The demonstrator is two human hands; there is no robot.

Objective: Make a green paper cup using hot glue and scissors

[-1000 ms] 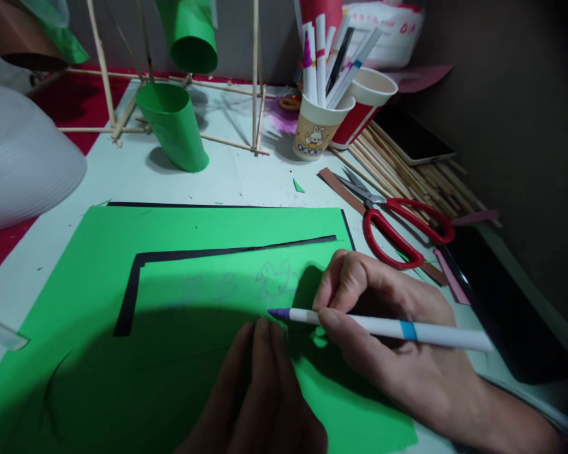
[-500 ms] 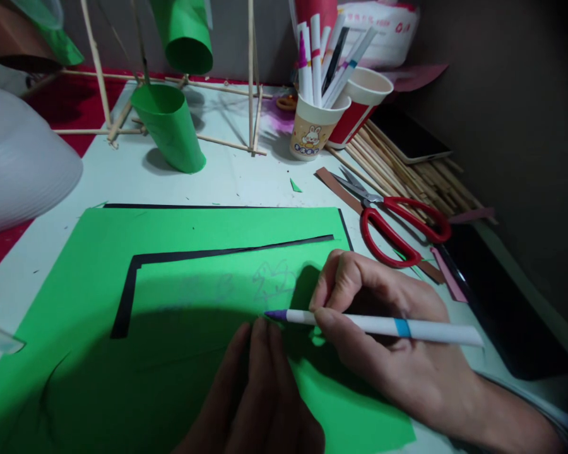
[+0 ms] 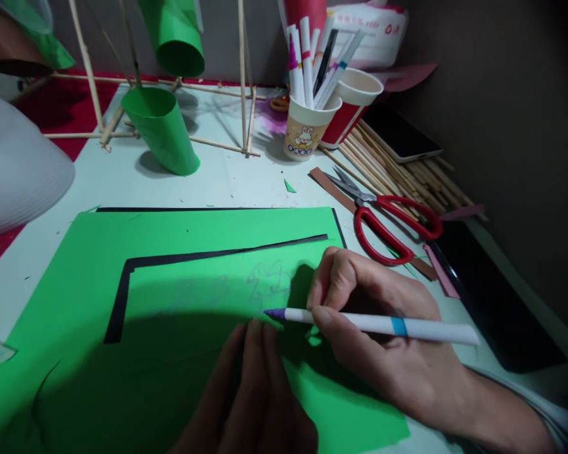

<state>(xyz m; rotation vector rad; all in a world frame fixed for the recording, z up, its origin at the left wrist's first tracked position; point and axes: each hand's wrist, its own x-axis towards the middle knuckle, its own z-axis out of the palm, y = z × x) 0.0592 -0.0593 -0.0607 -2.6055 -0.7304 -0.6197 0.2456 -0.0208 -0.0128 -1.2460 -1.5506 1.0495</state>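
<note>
In my right hand [image 3: 383,334] is a white felt-tip pen [image 3: 360,322] with a purple tip and a blue band. Its tip points left, at or just above a green sheet [image 3: 208,230]; contact is unclear. My left hand [image 3: 253,391] rests on the sheet with fingers stretched out, their tips just below the pen tip. Faint drawn lines [image 3: 267,280] show above the tip. An angled black strip [image 3: 184,257] frames them at the top and left. Much of the lower sheet lies in shadow.
Red-handled scissors [image 3: 383,214] lie beyond my right hand, near a dark phone [image 3: 497,296]. Wooden sticks [image 3: 392,170] are piled behind. A paper cup [image 3: 307,129] holds several pens. A stick frame [image 3: 243,82] and a green paper tube [image 3: 165,132] stand at the back left.
The whole view has shifted slightly, with things appearing a little further left. Both hands and the pen keep nearly the same places on the green sheet.
</note>
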